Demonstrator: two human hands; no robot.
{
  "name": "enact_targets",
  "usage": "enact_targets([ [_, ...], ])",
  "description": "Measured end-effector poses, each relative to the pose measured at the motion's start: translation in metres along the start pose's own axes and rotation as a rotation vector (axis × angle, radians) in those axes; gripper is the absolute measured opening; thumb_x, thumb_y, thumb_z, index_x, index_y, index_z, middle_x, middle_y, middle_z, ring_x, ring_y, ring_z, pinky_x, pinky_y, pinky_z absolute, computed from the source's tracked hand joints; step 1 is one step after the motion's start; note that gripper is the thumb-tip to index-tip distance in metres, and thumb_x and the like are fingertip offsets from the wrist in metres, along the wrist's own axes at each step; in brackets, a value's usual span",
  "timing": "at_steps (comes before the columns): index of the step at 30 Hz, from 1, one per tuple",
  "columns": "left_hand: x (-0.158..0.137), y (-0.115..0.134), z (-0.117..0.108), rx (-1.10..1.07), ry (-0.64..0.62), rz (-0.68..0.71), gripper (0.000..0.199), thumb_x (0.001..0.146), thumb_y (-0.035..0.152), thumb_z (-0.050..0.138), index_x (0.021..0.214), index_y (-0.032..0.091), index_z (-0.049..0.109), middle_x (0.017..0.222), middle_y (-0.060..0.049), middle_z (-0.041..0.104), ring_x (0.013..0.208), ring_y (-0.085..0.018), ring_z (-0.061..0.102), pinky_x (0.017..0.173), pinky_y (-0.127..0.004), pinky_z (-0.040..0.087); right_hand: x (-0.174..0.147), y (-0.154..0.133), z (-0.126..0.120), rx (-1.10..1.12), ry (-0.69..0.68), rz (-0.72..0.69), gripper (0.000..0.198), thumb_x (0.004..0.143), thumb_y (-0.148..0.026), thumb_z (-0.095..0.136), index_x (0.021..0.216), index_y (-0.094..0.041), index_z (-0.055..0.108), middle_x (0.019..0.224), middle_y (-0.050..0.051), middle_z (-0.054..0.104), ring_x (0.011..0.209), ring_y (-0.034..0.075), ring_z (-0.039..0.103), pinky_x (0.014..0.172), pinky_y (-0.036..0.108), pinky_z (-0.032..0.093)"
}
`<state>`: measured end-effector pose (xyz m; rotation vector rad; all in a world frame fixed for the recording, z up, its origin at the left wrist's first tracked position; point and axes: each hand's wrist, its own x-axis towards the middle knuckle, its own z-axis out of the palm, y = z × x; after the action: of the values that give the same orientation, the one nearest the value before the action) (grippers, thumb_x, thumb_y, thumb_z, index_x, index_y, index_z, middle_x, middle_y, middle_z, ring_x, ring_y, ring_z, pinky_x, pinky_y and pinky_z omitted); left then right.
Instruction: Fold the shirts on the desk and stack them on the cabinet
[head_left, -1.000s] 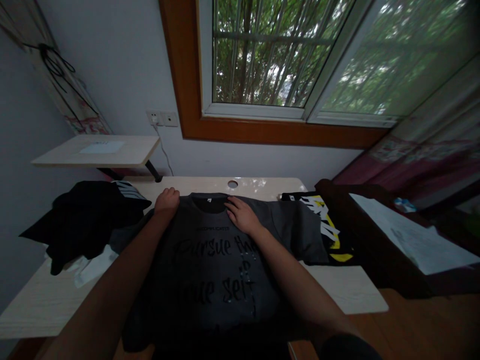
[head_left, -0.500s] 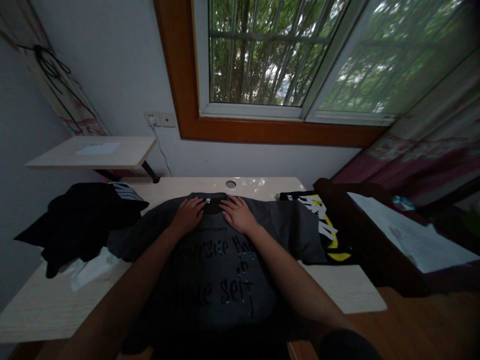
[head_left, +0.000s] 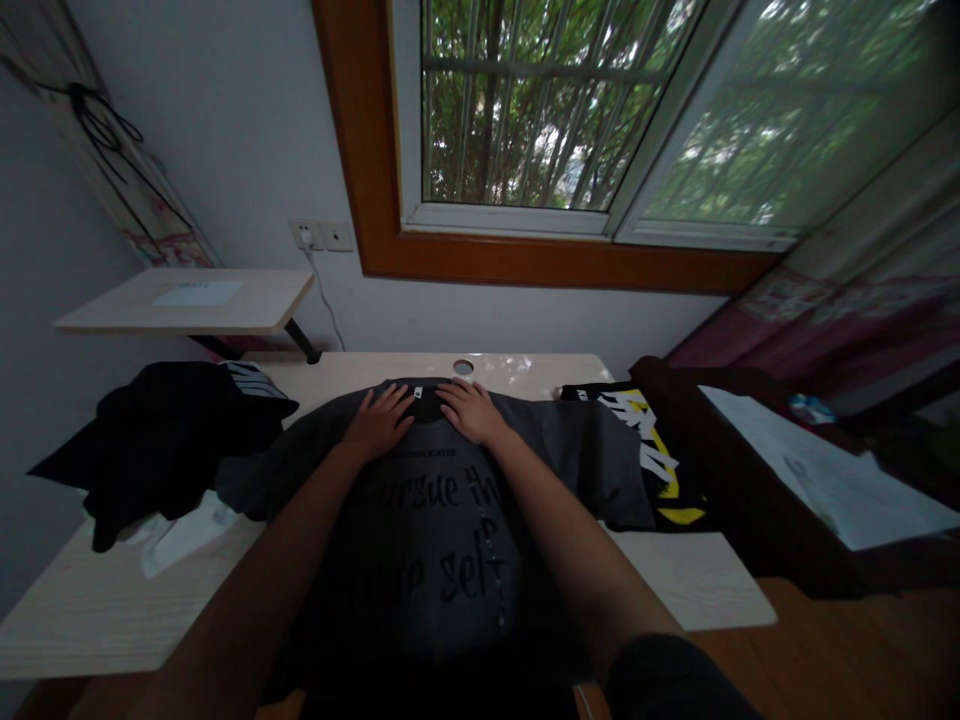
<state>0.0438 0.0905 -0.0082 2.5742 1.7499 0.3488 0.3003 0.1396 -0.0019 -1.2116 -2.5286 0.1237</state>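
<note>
A dark grey T-shirt [head_left: 420, 510] with black lettering lies spread over the desk, its collar toward the wall and its lower part hanging toward me. My left hand [head_left: 380, 422] rests flat on the shirt just left of the collar, fingers stretched out. To the right of the collar, my right hand [head_left: 471, 410] also lies flat with its fingers extended. A small white label shows inside the neck between the two hands. The shirt's right sleeve overlaps a black garment [head_left: 679, 490] printed in yellow and white.
Black clothing [head_left: 180, 420] is heaped at the left, over a white cloth [head_left: 184, 535]. A raised shelf [head_left: 262, 295] holds a sheet of paper. The pale desk [head_left: 690, 580] has a round cable hole near the wall. Dark brown furniture with a whitish sheet [head_left: 817, 465] stands at right.
Both hands have slid slightly farther toward the wall along the shirt's shoulders, and the collar edge sits a little higher. The lettering on the chest looks flatter.
</note>
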Motion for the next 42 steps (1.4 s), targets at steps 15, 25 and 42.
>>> enact_targets([
  [15, -0.032, -0.031, -0.016, -0.053, 0.122, -0.108, 0.049, 0.098, 0.03, 0.043, 0.145, 0.02, 0.049, 0.146, -0.012, 0.054, 0.135, -0.026, 0.05, 0.114, -0.045, 0.041, -0.032, 0.024, -0.011, 0.012, 0.007, -0.076, 0.044, 0.103, -0.029, 0.044, 0.146, -0.026, 0.054, 0.158, 0.003, 0.046, 0.147, 0.026, 0.038, 0.121, 0.049, 0.032],
  [25, -0.032, -0.031, -0.011, 0.025, 0.196, -0.251, 0.043, 0.095, 0.031, 0.045, 0.132, 0.017, 0.06, 0.139, -0.014, 0.058, 0.129, -0.03, 0.053, 0.111, -0.045, 0.042, -0.067, 0.03, -0.026, -0.046, 0.081, 0.182, 0.042, 0.1, -0.031, 0.047, 0.14, -0.022, 0.059, 0.141, 0.012, 0.057, 0.13, 0.028, 0.05, 0.113, 0.045, 0.041],
  [42, -0.012, -0.069, -0.005, 0.042, 0.099, -0.178, 0.052, 0.1, 0.041, 0.036, 0.143, 0.017, 0.052, 0.153, -0.013, 0.048, 0.142, -0.027, 0.044, 0.12, -0.044, 0.034, -0.036, 0.05, -0.018, -0.055, 0.079, 0.124, 0.046, 0.102, -0.037, 0.045, 0.142, -0.018, 0.058, 0.146, 0.013, 0.055, 0.136, 0.026, 0.05, 0.117, 0.044, 0.038],
])
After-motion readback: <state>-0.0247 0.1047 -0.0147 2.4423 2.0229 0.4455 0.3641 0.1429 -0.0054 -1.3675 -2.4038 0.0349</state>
